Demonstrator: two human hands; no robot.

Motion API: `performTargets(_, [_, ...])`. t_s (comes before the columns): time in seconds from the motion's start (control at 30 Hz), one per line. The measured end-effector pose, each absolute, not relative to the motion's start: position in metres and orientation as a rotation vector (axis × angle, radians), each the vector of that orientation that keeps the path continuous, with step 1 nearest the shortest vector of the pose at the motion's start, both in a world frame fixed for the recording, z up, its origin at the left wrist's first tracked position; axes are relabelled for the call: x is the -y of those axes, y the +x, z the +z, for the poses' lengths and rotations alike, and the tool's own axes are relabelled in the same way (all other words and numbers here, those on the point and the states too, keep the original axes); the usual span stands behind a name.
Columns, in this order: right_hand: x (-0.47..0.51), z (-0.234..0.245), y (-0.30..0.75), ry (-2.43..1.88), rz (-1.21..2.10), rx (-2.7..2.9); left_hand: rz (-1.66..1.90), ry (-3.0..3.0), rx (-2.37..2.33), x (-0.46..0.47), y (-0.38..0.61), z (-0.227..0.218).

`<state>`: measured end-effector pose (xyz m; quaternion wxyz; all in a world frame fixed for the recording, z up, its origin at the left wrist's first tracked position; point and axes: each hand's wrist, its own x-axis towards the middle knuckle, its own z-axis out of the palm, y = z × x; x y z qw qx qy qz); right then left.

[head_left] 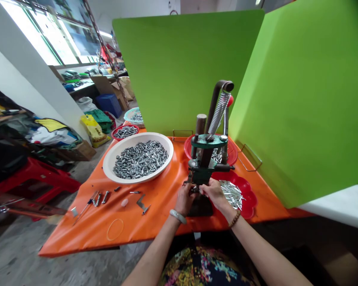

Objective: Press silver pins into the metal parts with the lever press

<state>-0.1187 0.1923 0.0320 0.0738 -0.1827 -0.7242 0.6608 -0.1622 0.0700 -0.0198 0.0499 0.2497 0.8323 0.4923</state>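
Note:
A green hand press with a coiled spring and a red-knobbed lever stands upright at the table's front. Both hands are at its lower part, below the press head. My left hand, with a pale bangle at the wrist, has its fingers closed at the left of the press. From the right, my right hand, wearing a beaded bracelet, pinches at the same spot. What lies between the fingertips is too small and too covered to name. Beside my right hand, a red scalloped tray holds many thin metal pins.
A white basin full of small grey metal parts is on the orange-covered table. Behind the press sits a red basket. Loose bolts, a screwdriver and a metal bracket lie left. Green panels border the back and right.

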Motion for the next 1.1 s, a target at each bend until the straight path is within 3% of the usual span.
performTargets(0.17, [-0.189, 0.031, -0.117, -0.551, 1.799, 2.252, 1.487, 0.761, -2.543, -0.07, -0.163, -0.017])
performTargets(0.3, [-0.186, 0.026, -0.11, -0.375, 1.326, 2.424, 1.502, 0.762, -2.538, -0.071, -0.163, -0.018])
performTargets(0.4, [-0.184, 0.023, -0.106, -0.29, 1.182, 2.451, 1.531, 0.757, -2.521, -0.07, -0.161, -0.018])
performTargets(0.73, [-0.187, 0.029, -0.108, -0.27, 1.297, 2.46, 1.705, 0.593, -2.543, -0.078, -0.153, 0.0])
performTargets(0.9, [-0.208, 0.037, -0.111, -0.301, 1.775, 2.366, 1.715, 0.594, -2.527, -0.079, -0.155, -0.004])
performTargets(1.0, [-0.247, 0.072, -0.126, -0.288, 1.97, 2.217, 1.722, 0.608, -2.525, -0.078, -0.154, -0.005])
performTargets(1.1, [-0.285, 0.14, -0.153, -0.275, 1.995, 2.004, 1.735, 0.602, -2.529, -0.078, -0.154, -0.005])
